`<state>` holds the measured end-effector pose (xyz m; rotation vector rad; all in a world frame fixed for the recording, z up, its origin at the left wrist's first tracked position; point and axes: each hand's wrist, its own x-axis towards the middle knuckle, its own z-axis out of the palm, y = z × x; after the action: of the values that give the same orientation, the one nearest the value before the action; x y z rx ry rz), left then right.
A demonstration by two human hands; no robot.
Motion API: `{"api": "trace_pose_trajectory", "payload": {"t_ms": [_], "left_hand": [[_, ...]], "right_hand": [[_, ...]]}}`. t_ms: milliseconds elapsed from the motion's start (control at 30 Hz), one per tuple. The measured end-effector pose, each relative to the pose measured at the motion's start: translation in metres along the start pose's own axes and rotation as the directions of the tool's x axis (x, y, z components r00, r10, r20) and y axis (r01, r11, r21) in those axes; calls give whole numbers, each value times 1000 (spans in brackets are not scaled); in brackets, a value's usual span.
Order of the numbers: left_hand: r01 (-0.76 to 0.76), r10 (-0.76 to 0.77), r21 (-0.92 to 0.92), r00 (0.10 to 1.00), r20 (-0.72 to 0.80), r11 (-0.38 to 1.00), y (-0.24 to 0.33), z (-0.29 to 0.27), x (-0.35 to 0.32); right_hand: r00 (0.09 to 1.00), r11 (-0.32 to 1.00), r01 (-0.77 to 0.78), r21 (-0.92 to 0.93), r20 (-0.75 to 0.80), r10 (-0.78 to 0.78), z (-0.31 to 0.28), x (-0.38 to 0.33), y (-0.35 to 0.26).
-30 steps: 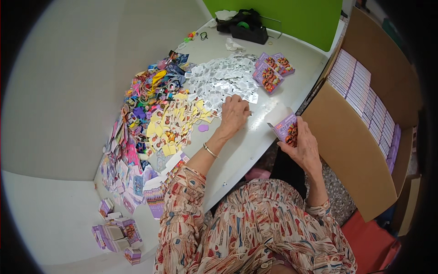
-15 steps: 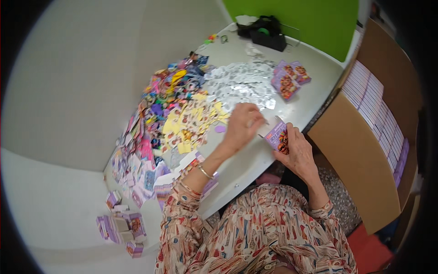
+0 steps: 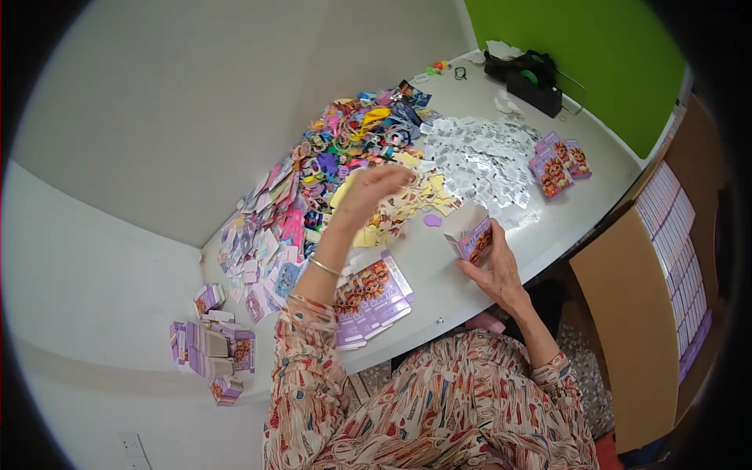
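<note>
My right hand (image 3: 495, 272) holds a small open purple carton (image 3: 472, 237) upright near the table's front edge. My left hand (image 3: 374, 190) is raised and blurred above a pile of yellow stickers (image 3: 415, 205), with its fingers curled; whether it holds anything is unclear. A small purple oval piece (image 3: 432, 221) lies on the table between my hands. Beyond the stickers are a heap of silver sachets (image 3: 482, 160) and a heap of colourful small toys (image 3: 356, 129).
Flat purple carton blanks (image 3: 374, 294) lie under my left forearm, with printed cards (image 3: 262, 239) to their left. Filled cartons (image 3: 558, 163) stand at the right, a black tape dispenser (image 3: 533, 78) at the back. A large cardboard box (image 3: 627, 313) stands at my right; cartons (image 3: 211, 348) lie on the floor.
My left hand has drawn back from the silver sachets toward the left and lifted over the yellow stickers. My right hand keeps the purple carton in about the same place.
</note>
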<state>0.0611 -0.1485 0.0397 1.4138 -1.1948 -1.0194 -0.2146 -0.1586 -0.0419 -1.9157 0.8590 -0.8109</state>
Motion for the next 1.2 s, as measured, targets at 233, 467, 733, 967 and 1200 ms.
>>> {"api": "trace_pose_trajectory", "payload": {"t_ms": [233, 467, 733, 967, 1200], "left_hand": [[419, 344, 813, 754, -560, 404, -89, -166, 31], [629, 365, 726, 630, -685, 277, -113, -147, 66], [259, 408, 686, 644, -648, 680, -93, -162, 33], [-120, 375, 599, 870, -321, 792, -72, -43, -40], [-90, 305, 745, 940, -156, 661, -78, -14, -71]], "right_hand": [[998, 998, 63, -1, 1, -63, 31, 5, 17], [999, 996, 54, -71, 1, -54, 30, 2, 17], [997, 996, 74, -38, 20, -74, 28, 3, 13], [998, 997, 70, -31, 0, -71, 27, 3, 15], [997, 997, 70, -11, 13, -70, 35, 6, 21]]}}
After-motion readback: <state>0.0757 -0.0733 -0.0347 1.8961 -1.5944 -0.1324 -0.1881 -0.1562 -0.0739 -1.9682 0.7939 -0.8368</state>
